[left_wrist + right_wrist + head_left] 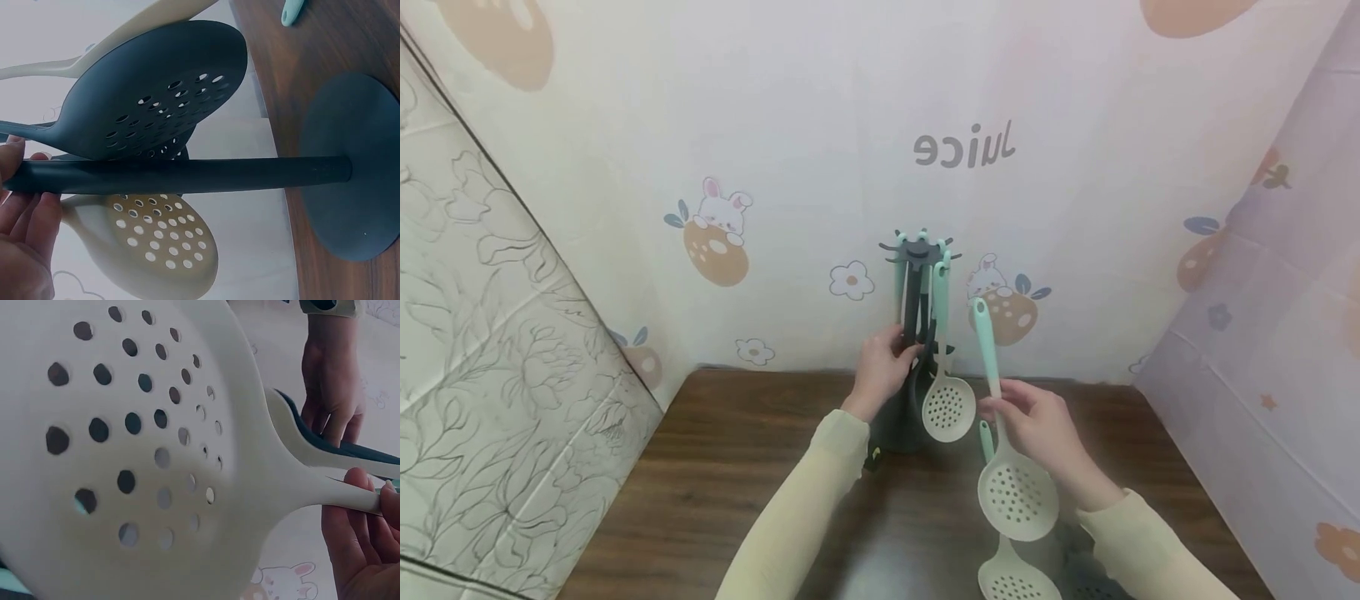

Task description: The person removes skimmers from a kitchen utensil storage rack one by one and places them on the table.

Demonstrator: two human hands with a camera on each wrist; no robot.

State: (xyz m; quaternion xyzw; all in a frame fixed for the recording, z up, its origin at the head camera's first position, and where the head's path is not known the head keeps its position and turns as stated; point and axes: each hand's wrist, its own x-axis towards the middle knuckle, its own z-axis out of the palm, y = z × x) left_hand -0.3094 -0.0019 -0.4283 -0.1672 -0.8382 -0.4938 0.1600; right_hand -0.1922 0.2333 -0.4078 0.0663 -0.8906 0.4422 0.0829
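Note:
My right hand [1041, 429] pinches the shaft of a cream skimmer [1017, 496] with a mint handle, held upright, its holed bowl downward. In the right wrist view that bowl [156, 456] fills much of the frame. My left hand [882, 367] grips the dark pole [219, 175] of a utensil stand, whose round base [350, 219] rests on the table. Another cream skimmer [949, 408] hangs from the stand's hooked top [919, 252]. Dark skimmers [156, 94] and a cream one [162, 244] hang around the pole in the left wrist view.
On the wooden table [715, 492], another cream skimmer [1015, 579] with a mint handle lies at the front, partly behind the held one. A dark utensil [1090, 575] lies beside it, under my right forearm. Patterned cloth [790, 167] hangs behind and at both sides.

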